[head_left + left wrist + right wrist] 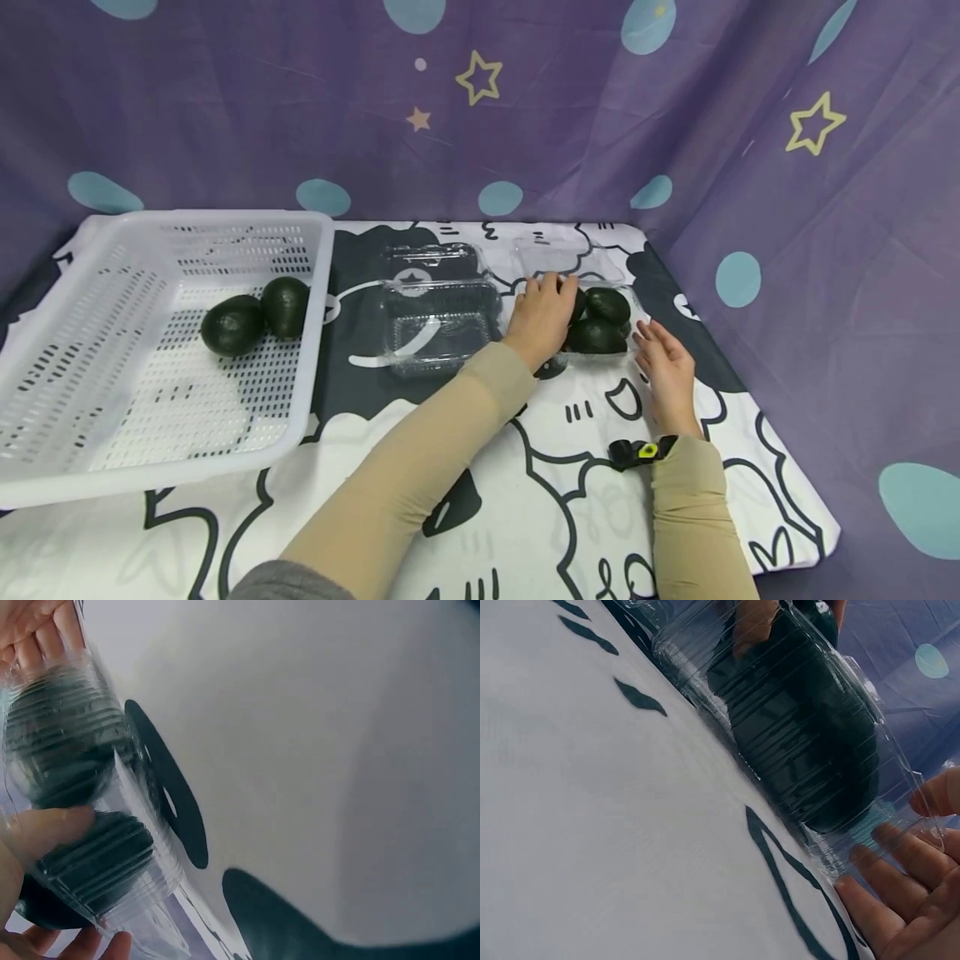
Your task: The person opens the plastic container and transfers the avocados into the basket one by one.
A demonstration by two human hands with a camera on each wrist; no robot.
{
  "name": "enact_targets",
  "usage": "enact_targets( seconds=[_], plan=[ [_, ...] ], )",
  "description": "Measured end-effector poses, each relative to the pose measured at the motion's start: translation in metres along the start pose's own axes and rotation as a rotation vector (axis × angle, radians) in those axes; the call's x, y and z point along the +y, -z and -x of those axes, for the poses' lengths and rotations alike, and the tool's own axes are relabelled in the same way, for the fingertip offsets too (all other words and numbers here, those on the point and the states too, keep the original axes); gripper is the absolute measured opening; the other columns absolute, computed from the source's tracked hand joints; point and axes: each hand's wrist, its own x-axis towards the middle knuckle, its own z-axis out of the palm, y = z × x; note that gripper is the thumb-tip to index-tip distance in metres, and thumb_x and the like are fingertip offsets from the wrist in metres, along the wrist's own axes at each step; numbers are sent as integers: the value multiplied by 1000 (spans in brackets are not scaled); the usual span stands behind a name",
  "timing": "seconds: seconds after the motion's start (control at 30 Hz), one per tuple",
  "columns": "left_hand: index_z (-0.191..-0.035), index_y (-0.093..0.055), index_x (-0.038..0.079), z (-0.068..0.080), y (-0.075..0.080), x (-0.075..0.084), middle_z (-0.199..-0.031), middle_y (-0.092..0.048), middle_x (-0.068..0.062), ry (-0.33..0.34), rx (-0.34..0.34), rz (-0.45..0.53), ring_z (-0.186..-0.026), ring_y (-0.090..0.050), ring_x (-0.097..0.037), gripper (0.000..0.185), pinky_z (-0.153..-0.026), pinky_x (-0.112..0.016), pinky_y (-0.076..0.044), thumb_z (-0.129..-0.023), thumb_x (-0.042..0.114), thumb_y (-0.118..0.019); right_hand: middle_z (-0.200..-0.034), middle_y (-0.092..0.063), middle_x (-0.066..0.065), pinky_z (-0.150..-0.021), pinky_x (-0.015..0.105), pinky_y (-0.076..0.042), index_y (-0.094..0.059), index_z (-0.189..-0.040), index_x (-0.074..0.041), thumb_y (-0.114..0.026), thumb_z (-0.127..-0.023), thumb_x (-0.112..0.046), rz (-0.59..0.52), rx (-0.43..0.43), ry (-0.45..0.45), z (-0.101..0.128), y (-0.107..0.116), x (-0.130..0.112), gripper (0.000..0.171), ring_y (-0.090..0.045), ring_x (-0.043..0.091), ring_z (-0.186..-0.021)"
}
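Note:
A clear clamshell container stands open on the cloth and holds dark green avocados. My left hand reaches into its left end with thumb and fingers curled round one avocado. In the left wrist view the thumb lies against the ridged plastic beside another avocado. My right hand is open, its straight fingers at the container's right end, close to the avocado inside.
A second clear clamshell lies open and empty left of the first. A white perforated basket at the left holds two avocados. The table carries a black-and-white cartoon cloth, and a purple starred curtain hangs behind and to the right.

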Motion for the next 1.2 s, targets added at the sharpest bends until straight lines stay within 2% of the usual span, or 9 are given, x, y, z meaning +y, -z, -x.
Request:
enact_targets(
  seconds=[0.17,0.4,0.57,0.73,0.9,1.07,1.2],
  plan=[
    [-139,-43,13,-2,1,-3,-134,-49,-13,-1,23,11,-114,-55,-30,55,-83,-41,-53,-92,24,-69,-152,-47,9,-115,38,-40,-38,-152,-6,-49,-101,-14,4,-1,4,0,0,-1,53,-48,22,-138],
    [-144,-38,11,-2,8,-5,-135,-47,-12,22,-19,74,-117,-55,-29,68,-87,-43,-52,-89,28,-74,-151,-48,9,-114,38,-40,-38,-152,-7,-49,-101,-15,9,6,4,-1,0,-1,53,-49,22,-138],
    [-145,-39,9,-1,13,-9,-135,-49,-15,25,-2,121,-117,-57,-30,71,-94,-40,-53,-88,31,-76,-151,-48,8,-114,38,-40,-38,-152,-7,-49,-101,-14,10,3,-1,-1,0,-1,53,-49,22,-138],
    [-147,-38,7,1,20,-12,-139,-48,-16,45,-8,264,-123,-54,-30,74,-100,-35,-51,-88,29,-77,-151,-48,8,-114,37,-40,-38,-153,-7,-50,-101,-15,-1,-5,-3,-1,0,-1,53,-49,22,-138],
    [-147,-37,7,2,28,-13,-141,-46,-16,97,-22,447,-128,-51,-29,75,-107,-36,-46,-88,30,-77,-151,-48,8,-114,37,-40,-38,-153,-8,-50,-101,-16,6,-3,-1,-1,1,-1,54,-49,21,-138],
    [-149,-35,10,5,33,-13,-145,-43,-15,179,-47,580,-124,-54,-29,78,-104,-39,-48,-87,34,-77,-151,-48,8,-114,36,-40,-38,-153,-8,-50,-101,-16,0,-9,1,-1,1,-1,54,-49,21,-138],
    [-149,-36,13,8,36,-14,-146,-42,-15,212,-60,643,-123,-55,-31,79,-104,-43,-48,-86,35,-78,-152,-47,7,-114,36,-40,-36,-154,-8,-48,-102,-15,3,-5,-14,0,2,0,54,-48,21,-138]
  ],
)
